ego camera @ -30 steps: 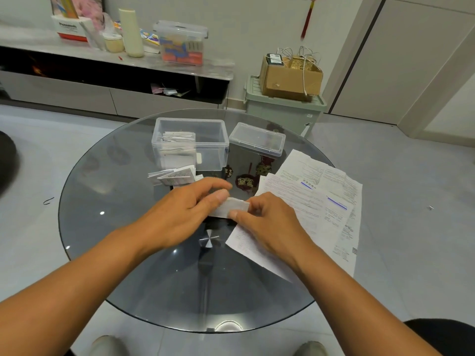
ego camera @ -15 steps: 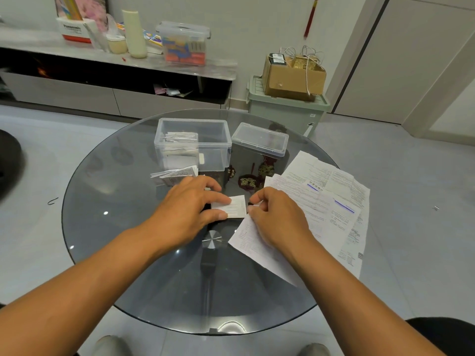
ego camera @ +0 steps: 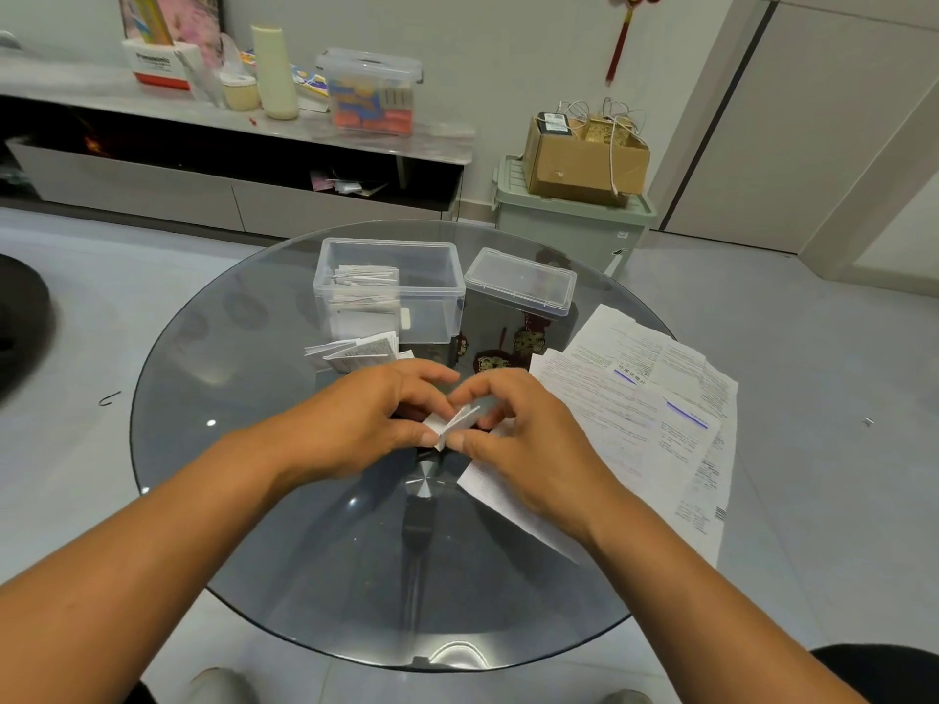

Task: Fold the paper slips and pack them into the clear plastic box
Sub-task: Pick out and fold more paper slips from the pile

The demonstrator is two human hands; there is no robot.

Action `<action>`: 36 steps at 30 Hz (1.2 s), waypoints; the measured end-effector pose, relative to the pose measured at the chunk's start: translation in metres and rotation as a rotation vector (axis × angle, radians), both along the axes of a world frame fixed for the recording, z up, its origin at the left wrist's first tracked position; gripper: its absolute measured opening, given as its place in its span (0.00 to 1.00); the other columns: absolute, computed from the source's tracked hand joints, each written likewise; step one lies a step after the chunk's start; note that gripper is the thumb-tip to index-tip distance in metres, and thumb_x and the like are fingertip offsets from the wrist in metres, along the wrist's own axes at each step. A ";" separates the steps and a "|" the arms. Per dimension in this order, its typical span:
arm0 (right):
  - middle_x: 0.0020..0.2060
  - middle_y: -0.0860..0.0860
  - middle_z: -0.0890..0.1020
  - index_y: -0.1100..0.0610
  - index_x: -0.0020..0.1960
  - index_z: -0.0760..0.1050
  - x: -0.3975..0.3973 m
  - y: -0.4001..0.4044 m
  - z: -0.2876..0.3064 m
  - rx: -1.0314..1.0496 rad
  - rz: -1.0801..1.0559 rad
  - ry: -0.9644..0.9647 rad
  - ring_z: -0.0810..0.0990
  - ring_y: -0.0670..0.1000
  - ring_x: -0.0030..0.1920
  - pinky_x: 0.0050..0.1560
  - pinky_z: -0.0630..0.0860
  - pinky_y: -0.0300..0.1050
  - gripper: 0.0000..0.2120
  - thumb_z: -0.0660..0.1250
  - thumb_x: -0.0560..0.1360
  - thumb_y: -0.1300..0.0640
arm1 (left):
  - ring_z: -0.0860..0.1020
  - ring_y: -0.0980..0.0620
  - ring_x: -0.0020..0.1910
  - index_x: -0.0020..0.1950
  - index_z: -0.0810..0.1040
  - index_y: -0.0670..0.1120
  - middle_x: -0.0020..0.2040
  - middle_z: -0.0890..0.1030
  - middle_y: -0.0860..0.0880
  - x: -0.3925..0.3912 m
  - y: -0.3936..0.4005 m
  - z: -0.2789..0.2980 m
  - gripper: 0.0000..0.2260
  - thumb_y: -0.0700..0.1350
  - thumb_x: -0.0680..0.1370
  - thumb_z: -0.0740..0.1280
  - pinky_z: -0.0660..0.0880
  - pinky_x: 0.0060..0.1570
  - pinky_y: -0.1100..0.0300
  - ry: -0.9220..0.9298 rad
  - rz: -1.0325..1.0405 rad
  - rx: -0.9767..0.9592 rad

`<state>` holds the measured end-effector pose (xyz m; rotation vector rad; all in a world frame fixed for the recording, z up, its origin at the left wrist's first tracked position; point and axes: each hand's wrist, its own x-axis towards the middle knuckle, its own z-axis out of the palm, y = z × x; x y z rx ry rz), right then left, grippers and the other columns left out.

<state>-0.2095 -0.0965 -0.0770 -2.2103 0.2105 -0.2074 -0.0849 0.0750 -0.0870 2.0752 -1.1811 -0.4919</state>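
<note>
Slip in hand: a small white paper slip (ego camera: 454, 423), half folded, held up off the glass counter (ego camera: 264, 378) between both hands, its crease running away from the person towards the box
Left hand (ego camera: 366, 424): fingers curled, thumb and fingertips pinching the slip's near-left edge
Right hand (ego camera: 523, 439): fingers curled, pinching the slip's right side, resting over the stack of flat printed sheets (ego camera: 655, 414)
Box: the clear plastic box (ego camera: 388, 289) stands open straight beyond the hands, folded slips upright in its left part; the left hand looks slightly nearer
Loose pile: folded slips (ego camera: 361, 350) lie just before the box
Lid (ego camera: 521, 281): right of the box
</note>
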 end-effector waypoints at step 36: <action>0.47 0.42 0.83 0.45 0.52 0.81 0.002 -0.019 0.004 -0.074 -0.060 0.075 0.80 0.41 0.47 0.51 0.75 0.38 0.08 0.67 0.81 0.58 | 0.50 0.41 0.82 0.83 0.46 0.48 0.82 0.50 0.37 -0.067 -0.011 -0.006 0.48 0.70 0.69 0.22 0.45 0.80 0.46 -0.704 0.084 0.636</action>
